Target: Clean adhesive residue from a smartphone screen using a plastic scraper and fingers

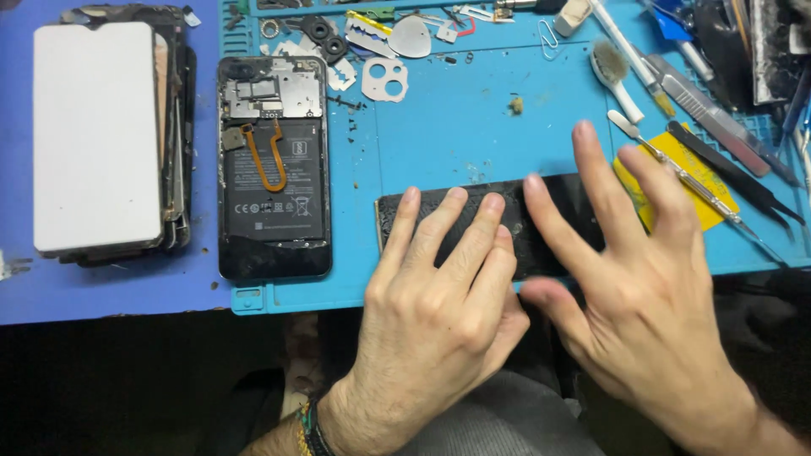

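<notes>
left hand (439, 295) open, fingers flat on black cracked panel (490, 224) | right hand (629, 279) open, fingers spread, hovering over panel's right end | panel lies at blue mat (456, 118)'s near edge | bare mat beyond it | opened phone (273, 169) left, metal tools (710, 135) right

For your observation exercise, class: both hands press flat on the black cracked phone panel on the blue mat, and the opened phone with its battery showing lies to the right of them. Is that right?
Not quite. The head view shows the opened phone with its battery showing lying to the left of the hands, not right. The left hand and right hand do rest on the black cracked phone panel on the blue mat.
</notes>
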